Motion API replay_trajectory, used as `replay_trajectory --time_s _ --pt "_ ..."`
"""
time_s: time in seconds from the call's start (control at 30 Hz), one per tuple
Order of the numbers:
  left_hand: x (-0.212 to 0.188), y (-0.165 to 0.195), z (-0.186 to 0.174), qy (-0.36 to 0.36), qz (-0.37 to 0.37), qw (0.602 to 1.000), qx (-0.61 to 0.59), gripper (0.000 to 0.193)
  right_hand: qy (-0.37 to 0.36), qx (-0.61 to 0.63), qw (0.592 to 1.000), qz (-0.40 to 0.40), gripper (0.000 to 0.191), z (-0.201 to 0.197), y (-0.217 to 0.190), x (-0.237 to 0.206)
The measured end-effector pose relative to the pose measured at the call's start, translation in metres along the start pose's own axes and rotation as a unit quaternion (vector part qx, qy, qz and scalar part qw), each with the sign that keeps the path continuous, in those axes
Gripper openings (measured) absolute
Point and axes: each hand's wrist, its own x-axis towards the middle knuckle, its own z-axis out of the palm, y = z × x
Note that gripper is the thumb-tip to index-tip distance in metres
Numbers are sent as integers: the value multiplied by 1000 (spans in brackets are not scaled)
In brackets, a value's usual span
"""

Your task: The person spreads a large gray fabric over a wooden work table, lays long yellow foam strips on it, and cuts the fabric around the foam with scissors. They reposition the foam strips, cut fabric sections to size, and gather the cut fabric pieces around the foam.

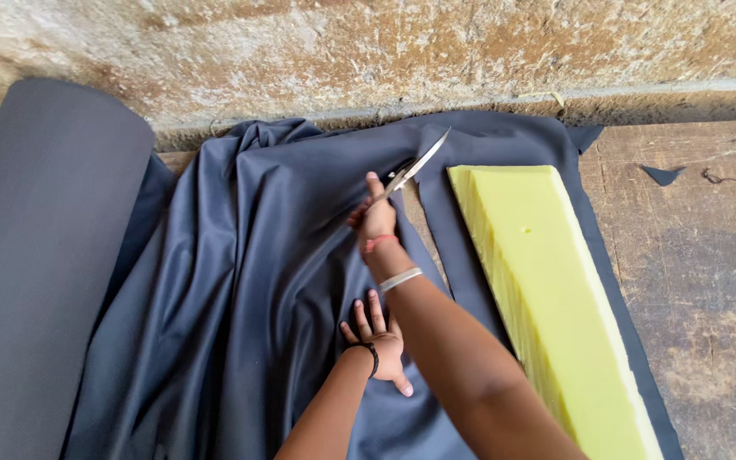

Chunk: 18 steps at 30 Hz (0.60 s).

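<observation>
Dark grey cloth [240, 281] lies rumpled across the wooden bench [700, 281], a grey fabric roll [36, 255] at its left and a long yellow foam block [547, 290] resting on its cut strip at the right. It looks soft, light and apt to slide, so it wants pinning close beside the cut. The left hand [379, 339] presses flat and open there, while the right hand [375, 217] grips the steel scissors [411, 172], blades parted over the cloth's far edge.

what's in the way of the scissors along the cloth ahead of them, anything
Nothing visible. The right hand holds the scissors at the dark cloth; flat cloth lies ahead to the wall. The yellow foam block lies off to the right.
</observation>
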Motion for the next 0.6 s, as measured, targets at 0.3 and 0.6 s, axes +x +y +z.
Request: replay_trajectory --time_s 0.3,0.6 --pt "67 -20 42 -34 21 987 153 111 128 109 984 -64 53 63 -3 12" --pt "86 -25 56 -68 39 984 161 85 155 130 973 -107 49 65 3 33"
